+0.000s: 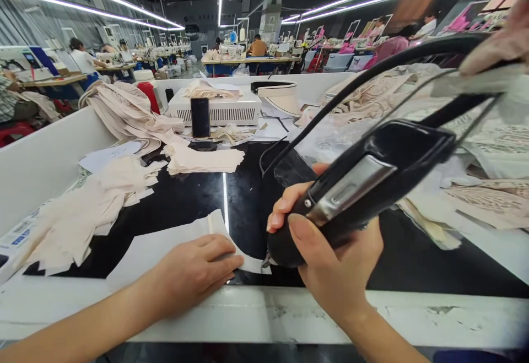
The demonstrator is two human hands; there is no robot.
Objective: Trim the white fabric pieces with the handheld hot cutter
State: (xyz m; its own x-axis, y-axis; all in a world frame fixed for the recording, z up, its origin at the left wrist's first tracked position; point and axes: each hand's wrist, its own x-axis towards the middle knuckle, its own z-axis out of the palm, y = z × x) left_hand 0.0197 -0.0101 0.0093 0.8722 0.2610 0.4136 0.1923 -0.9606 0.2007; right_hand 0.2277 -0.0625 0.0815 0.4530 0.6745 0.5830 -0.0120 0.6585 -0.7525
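Observation:
My left hand (198,272) lies flat, fingers stretched out, on a white curved pattern piece (152,247) on the black work surface (185,198). A narrow cream strip (215,222) lies across the top of that piece. My right hand (334,264) is wrapped round a black corded handheld tool (351,181) with a silver plate on its side. The tool is tilted, and its small metal tip (265,262) is at the right end of the white piece; whether it touches cannot be told. A thick black cable (339,96) loops up from the tool's side.
Stacks of cream fabric pieces lie at left (82,209) and centre (202,156). A phone (200,117) leans against a white vented box (235,110), beside a cream visor (276,96). Lace fabric (380,93) is heaped at right. A blurred hand (496,49) shows at upper right.

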